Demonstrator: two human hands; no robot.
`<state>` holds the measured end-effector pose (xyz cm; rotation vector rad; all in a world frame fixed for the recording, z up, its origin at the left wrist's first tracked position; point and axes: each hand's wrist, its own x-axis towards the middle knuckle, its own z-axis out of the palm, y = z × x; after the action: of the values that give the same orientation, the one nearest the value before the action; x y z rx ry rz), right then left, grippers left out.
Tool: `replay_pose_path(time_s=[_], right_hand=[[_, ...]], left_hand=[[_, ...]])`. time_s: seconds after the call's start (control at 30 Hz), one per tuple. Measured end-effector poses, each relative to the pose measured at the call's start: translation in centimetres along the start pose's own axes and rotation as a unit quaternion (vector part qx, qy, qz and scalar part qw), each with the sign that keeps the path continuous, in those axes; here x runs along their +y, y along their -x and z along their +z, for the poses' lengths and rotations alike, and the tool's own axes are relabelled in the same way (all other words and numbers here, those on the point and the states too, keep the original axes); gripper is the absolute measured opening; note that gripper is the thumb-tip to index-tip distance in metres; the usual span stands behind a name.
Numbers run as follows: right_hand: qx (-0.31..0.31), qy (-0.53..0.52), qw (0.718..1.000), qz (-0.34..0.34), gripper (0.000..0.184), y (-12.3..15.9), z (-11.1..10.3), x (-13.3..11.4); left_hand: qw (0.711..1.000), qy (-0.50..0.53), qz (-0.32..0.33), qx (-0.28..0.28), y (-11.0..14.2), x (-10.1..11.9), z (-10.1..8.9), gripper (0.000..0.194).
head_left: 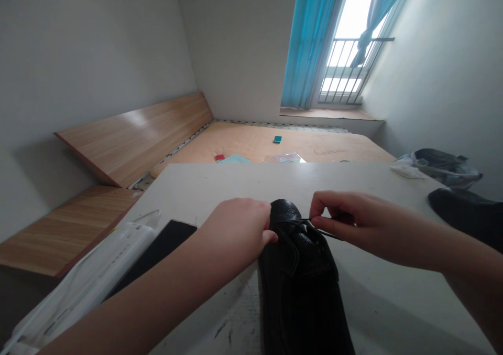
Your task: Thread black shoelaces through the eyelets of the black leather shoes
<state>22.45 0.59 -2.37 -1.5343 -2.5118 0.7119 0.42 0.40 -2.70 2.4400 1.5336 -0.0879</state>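
A black leather shoe (302, 292) lies on the white table with its toe pointing away from me. My left hand (251, 221) is closed against the left side of the shoe near the toe, its thumb on the upper. To the right of the shoe, my right hand (338, 218) pinches a thin black shoelace (327, 234) between thumb and fingers. The lace runs from the eyelets near the toe, and a loose length trails below my fingers. What the left fingertips hold is partly hidden behind the shoe.
A second black shoe (467, 211) rests at the table's right edge, near a grey-white bag (444, 163). On the left lie a white power strip (118, 255) and a black flat device (161, 253). A bed (243, 140) stands beyond the white table (204, 187).
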Motion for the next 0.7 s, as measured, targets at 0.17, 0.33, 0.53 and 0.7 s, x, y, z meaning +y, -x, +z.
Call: replay_pose_path(time_s=[0.17,0.33,0.53,0.7], right_hand=[[-0.048,0.074,0.996,0.022,0.031,0.4,-0.5,1.0],[-0.100,0.090,0.991,0.000,0.022,0.7,-0.1,1.5],[-0.105,0.097,0.990,-0.021,0.021,0.5,0.0,1.6],[-0.121,0.085,0.989,-0.029,0.019,0.5,0.0,1.2]], left_hand=[[1.000,0.009,0.012,-0.008,0.0,0.1,0.2,0.023],[0.999,0.021,0.035,-0.003,0.1,0.2,0.5,0.019],[0.999,0.017,0.049,-0.005,0.1,0.6,0.4,0.021],[0.999,0.014,0.048,-0.004,0.2,0.9,0.4,0.040]])
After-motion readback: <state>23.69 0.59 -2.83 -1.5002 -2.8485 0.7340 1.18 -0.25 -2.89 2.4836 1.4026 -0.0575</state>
